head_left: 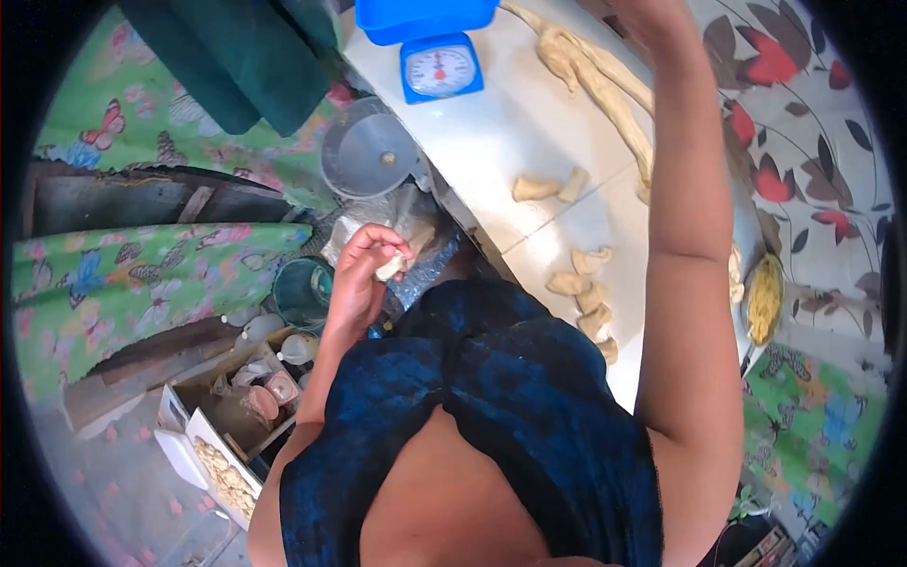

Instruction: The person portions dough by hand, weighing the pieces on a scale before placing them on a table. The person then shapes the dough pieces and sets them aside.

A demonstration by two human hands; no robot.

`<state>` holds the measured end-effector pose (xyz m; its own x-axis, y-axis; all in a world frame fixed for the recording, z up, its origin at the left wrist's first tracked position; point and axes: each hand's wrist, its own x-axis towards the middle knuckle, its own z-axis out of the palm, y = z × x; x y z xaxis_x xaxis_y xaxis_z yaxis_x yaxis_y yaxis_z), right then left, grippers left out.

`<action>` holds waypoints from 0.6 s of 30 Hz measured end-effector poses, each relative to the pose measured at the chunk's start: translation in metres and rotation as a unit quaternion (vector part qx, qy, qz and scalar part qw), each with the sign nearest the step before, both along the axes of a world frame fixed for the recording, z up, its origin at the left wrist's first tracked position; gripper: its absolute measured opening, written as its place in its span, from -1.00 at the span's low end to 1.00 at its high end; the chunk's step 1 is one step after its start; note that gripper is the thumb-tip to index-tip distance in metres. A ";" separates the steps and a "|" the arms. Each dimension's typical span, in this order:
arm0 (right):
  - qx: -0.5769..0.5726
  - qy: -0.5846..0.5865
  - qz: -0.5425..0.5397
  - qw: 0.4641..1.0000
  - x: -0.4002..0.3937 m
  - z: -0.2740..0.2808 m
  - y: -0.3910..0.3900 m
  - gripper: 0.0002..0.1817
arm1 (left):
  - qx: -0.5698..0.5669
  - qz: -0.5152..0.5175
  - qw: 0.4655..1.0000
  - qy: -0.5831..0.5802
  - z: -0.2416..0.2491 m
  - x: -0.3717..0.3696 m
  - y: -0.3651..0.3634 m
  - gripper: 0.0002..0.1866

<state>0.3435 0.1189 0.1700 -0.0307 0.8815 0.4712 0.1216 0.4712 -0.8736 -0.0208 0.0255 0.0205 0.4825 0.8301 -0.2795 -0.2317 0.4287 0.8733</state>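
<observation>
My left hand (367,269) is closed around a small pale piece of dough (389,267), held off the table's left edge. My right arm reaches far forward, and my right hand (652,21) is cut off by the top edge, so its fingers are hidden. Near that hand, long ropes of dough (605,94) lie on the white tiled table (472,161). Two short cut pieces of dough (536,189) sit mid-table. Closer to my body, several more dough pieces (567,283) form a loose line. A blue dial scale (440,68) with a blue tray (420,21) stands at the far left.
Left of the table are a grey bucket (364,151), clear plastic wrapping (411,213) and a dark green bucket (304,291). A box (231,406) of containers stands lower left. A pan (763,300) of yellow food is at the right, by the flowered wall covering (803,123).
</observation>
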 end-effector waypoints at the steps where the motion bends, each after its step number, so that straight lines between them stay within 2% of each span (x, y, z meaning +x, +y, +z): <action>1: -0.039 0.034 -0.068 0.996 0.008 0.001 -0.026 -0.72 | -0.006 -0.006 1.000 -0.002 -0.001 0.000 -0.001 -0.90; 2: -0.077 0.068 -0.135 0.986 0.013 0.004 -0.055 -0.74 | -0.008 -0.010 1.000 0.002 -0.003 -0.001 -0.002 -0.90; 4: -0.058 0.067 -0.214 0.973 0.040 0.001 -0.099 -0.77 | -0.009 -0.016 1.000 0.007 -0.006 -0.001 -0.002 -0.91; 6: 0.027 0.131 -0.205 0.970 0.095 -0.018 -0.141 -0.76 | -0.015 -0.028 0.999 0.001 -0.006 0.002 -0.002 -0.91; 8: 0.077 0.219 -0.286 0.930 0.059 0.001 -0.173 -0.68 | -0.017 -0.045 0.999 -0.002 -0.004 0.006 -0.001 -0.91; 9: 0.076 0.217 -0.290 0.929 0.056 0.001 -0.189 -0.68 | -0.019 -0.048 0.999 -0.002 -0.003 0.009 -0.001 -0.91; 11: 0.099 0.091 -0.441 0.887 0.059 -0.011 -0.222 -0.61 | -0.010 -0.055 0.998 0.001 -0.002 0.016 0.000 -0.91; 13: 0.099 0.013 -0.497 0.862 0.078 -0.032 -0.263 -0.57 | -0.016 -0.068 0.998 0.002 0.001 0.021 0.000 -0.91; 14: 0.099 0.013 -0.498 0.862 0.082 -0.045 -0.283 -0.57 | -0.013 -0.078 0.997 0.000 0.003 0.024 -0.001 -0.91; 16: 0.122 0.129 -0.398 0.900 0.077 -0.070 -0.308 -0.57 | -0.011 -0.088 0.996 0.000 0.005 0.029 -0.001 -0.91; 18: -0.037 0.044 -0.569 0.821 0.062 -0.097 -0.300 -0.58 | 0.000 -0.101 0.995 -0.003 0.004 0.030 -0.003 -0.91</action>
<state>0.4051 -0.1810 0.0726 0.8627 0.3432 0.3714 0.3810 0.0418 -0.9236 0.0088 0.0224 0.0242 0.6413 0.7154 -0.2772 -0.1451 0.4678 0.8718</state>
